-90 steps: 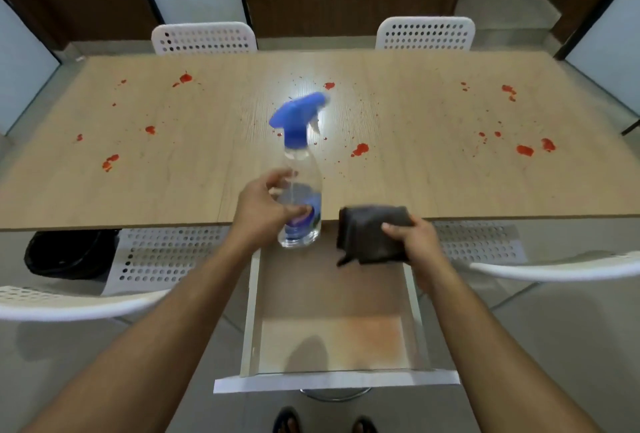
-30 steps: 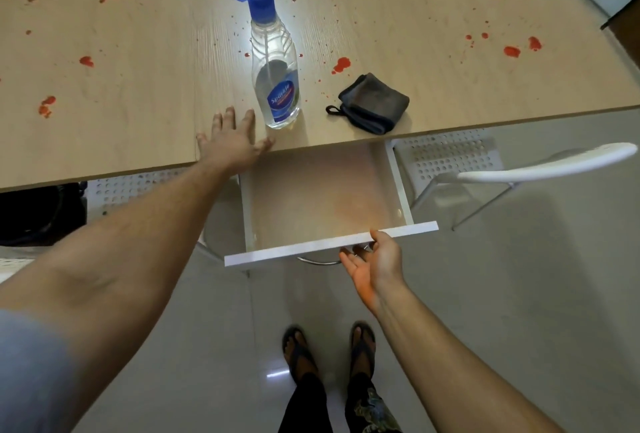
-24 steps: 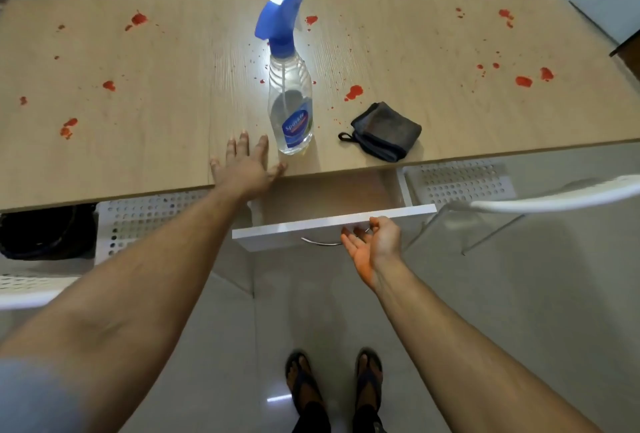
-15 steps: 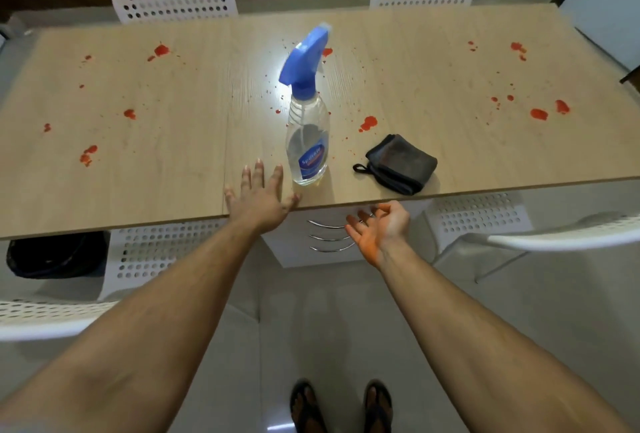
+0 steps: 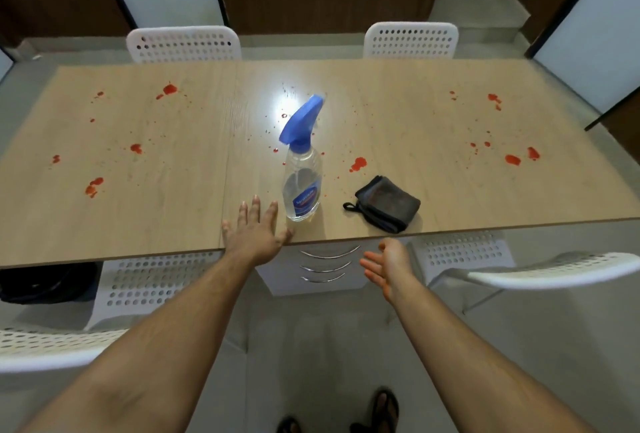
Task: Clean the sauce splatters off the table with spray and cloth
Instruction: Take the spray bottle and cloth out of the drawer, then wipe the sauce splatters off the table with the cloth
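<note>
Head view: left hand (image 5: 255,235) rests flat, fingers spread, on the table (image 5: 173,197) beside the spray bottle (image 5: 302,186). Right hand (image 5: 388,264) hangs open, palm up, holding nothing, below the cloth (image 5: 387,203).

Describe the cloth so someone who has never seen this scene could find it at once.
Start at the wooden table spattered with red sauce and go to its near edge, right of centre. There, right of the upright spray bottle, lies the cloth. It is the only dark grey thing on the tabletop, folded, with a small loop at one corner.

Wood table (image 5: 433,114) w/ red sauce splatters (image 5: 358,164) across left, centre & right. Spray bottle (image 5: 302,186) upright nr front edge, folded dark cloth (image 5: 386,203) just right of it. Left hand (image 5: 254,235) flat on table beside bottle.
</note>
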